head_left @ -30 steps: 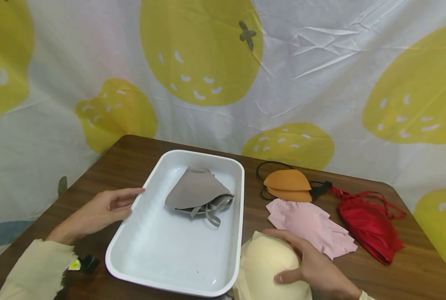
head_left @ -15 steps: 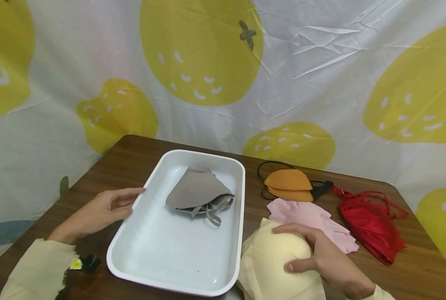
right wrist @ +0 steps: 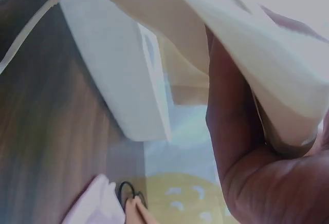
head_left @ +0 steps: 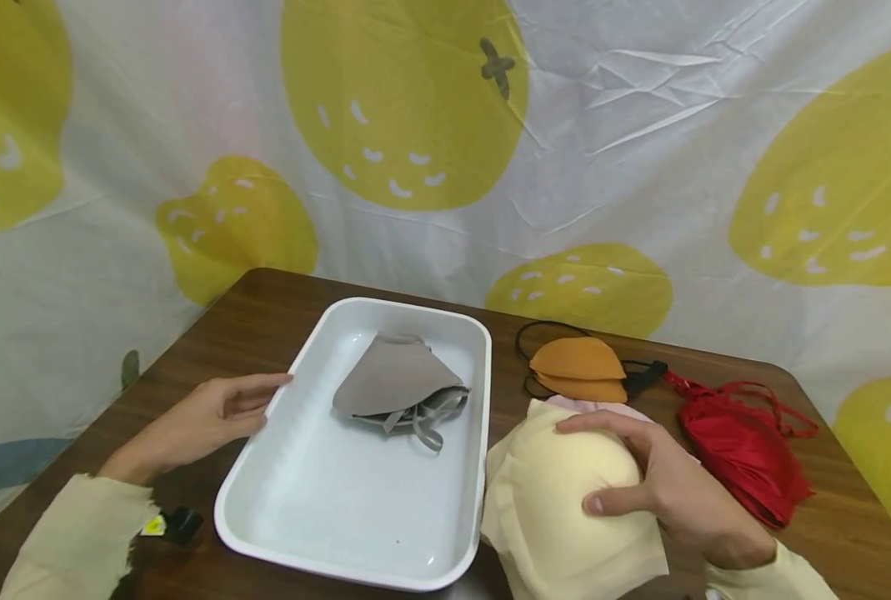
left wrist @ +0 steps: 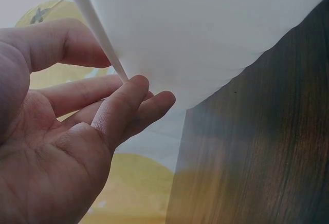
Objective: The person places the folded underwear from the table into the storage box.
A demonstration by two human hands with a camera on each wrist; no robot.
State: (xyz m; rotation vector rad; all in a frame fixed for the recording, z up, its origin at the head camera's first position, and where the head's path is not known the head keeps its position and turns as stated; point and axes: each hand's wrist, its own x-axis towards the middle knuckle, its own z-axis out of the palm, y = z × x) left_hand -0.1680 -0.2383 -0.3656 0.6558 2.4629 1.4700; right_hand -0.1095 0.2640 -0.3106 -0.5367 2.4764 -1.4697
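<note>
In the head view my right hand grips a cream bra by its padded cup, thumb on the near side and fingers over the far side. It is held just right of the white tray; a thin strap hangs off it in the right wrist view. A folded grey bra lies inside the tray, straps loose toward the right. My left hand holds the tray's left rim, and the left wrist view has the rim between thumb and fingertips.
Behind the cream bra a pink bra is mostly covered. An orange bra with black straps and a red bra lie at the right of the brown table. A small black object sits near my left sleeve. A lemon-print curtain hangs behind.
My right hand has lifted the cream bra and moved it away and slightly to the right, over the pink bra in the head view. My left hand and the tray stay put.
</note>
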